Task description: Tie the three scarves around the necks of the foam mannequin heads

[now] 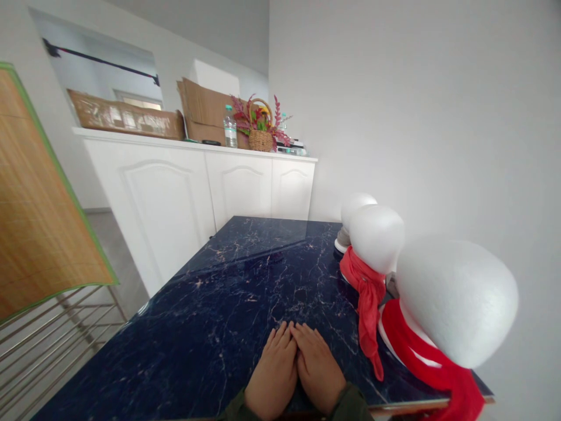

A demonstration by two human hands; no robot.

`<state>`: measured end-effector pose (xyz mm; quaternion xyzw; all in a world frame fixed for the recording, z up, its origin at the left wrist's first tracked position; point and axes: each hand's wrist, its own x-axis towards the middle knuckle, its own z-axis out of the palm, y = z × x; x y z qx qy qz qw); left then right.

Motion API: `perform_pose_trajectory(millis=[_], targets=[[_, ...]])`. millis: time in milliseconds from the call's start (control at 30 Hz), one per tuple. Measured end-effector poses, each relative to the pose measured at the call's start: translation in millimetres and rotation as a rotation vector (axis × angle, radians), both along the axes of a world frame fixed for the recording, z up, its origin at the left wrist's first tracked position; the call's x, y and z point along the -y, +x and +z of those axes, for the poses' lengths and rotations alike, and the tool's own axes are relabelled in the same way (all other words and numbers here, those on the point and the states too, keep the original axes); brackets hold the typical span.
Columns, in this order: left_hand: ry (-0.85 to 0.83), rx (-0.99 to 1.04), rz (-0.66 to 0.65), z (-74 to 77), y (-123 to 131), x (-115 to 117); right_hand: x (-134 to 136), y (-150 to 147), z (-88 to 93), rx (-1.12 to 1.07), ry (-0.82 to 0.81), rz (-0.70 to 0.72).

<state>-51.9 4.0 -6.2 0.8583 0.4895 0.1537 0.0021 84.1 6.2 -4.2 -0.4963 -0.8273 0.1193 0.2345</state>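
Note:
My left hand lies flat, palm down, on the dark blue marbled table near its front edge. Beside it rests my right hand, also palm down, and the two touch at the index fingers and thumbs. Neither holds anything. To the right stand white foam heads: the nearest foam head has a bright red scarf around its neck, hanging over the table edge. A coral-red scarf is tied on the middle foam head. Behind it is a third foam head with something grey at its neck.
A white cabinet stands beyond the table, bearing cardboard boxes, a water bottle and a wicker basket of artificial flowers. At left is a metal rack with a bamboo mat. A wall borders the right.

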Motion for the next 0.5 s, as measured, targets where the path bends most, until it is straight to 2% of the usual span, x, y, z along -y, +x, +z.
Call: perform_pose_trajectory(millis=[300,500], targets=[[-0.018,0.008,-0.005,5.8,0.6,1.4,2.7,-0.7,2.1,0.007,-0.001,-0.013],[-0.005,-0.022,-0.003,4.1,0.4,1.7,2.0,-0.3,4.4,0.024,-0.027,0.006]])
